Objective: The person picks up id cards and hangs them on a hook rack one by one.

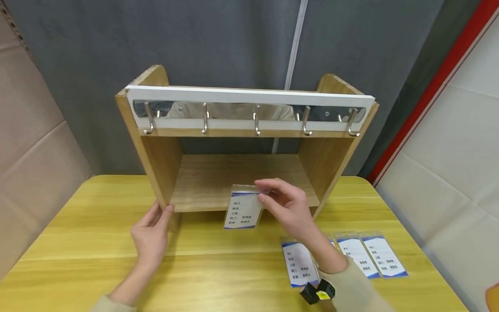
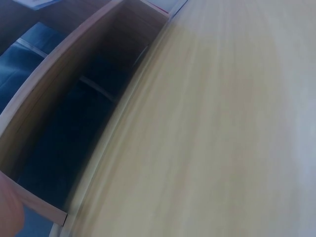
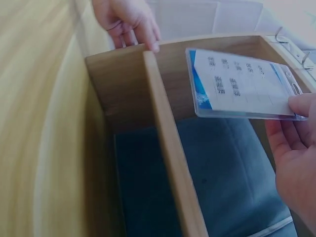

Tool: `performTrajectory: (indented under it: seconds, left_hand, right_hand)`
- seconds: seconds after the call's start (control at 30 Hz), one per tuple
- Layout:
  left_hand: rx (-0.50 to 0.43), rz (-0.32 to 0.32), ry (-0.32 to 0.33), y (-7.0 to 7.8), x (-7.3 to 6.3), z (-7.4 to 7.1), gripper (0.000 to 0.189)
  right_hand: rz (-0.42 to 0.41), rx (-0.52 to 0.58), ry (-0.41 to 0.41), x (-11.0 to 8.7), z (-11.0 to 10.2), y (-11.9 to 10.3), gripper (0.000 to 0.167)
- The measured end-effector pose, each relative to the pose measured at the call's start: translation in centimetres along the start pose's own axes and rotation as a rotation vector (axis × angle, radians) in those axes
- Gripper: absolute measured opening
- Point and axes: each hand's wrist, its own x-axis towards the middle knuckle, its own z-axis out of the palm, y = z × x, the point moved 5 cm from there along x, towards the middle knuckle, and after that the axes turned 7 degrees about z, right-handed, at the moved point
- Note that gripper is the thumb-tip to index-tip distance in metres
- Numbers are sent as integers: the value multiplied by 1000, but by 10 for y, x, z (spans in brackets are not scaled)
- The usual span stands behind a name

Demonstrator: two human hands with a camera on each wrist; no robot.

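"My right sleeve (image 1: 360, 290) is nearest, at the lower right of the frame, with a small black device (image 1: 309, 294) beside the cuff."

"What are you holding up?"

"A card (image 1: 243, 211), just below the middle of the frame. My right hand (image 1: 286, 208) pinches it by its upper right corner, thumb against the fingers. It stands nearly upright, a little tilted, printed face towards me."

"Is it touching the shelf (image 1: 218, 173)?"

"I can't tell. In the head view it overlaps the shelf's front edge."

"And on the other side?"

"My left hand (image 1: 151, 234), left of centre, grips the rack (image 1: 163, 169) at its lower left corner, one fingertip at the shelf's end."

"What's higher up?"

"A white rail (image 1: 230, 96) across the rack's front, with five metal hooks (image 1: 205, 117) in a row."

"Anything at the lower right?"

"More cards (image 1: 383, 258) lying flat on the tabletop (image 1: 218, 260), one mostly hidden behind my right forearm."
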Motion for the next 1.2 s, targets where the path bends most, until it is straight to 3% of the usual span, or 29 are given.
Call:
performTrajectory:
  seconds: [0.33, 0.6, 0.8, 1.2]
  left_hand:
    - [24, -8, -15, 0, 0, 1, 39]
    - [-9, 3, -9, 1, 0, 3, 39]
    - [-6, 3, -12, 2, -1, 1, 39]
    - [-21, 3, -9, 0, -1, 1, 40]
  right_hand:
    - [-93, 75, 84, 15, 10, -12, 23]
    - [-165, 88, 102, 27, 17, -17, 25]
    - [-229, 99, 119, 33, 26, -20, 18]
    - [-251, 80, 126, 49, 42, -28, 23]
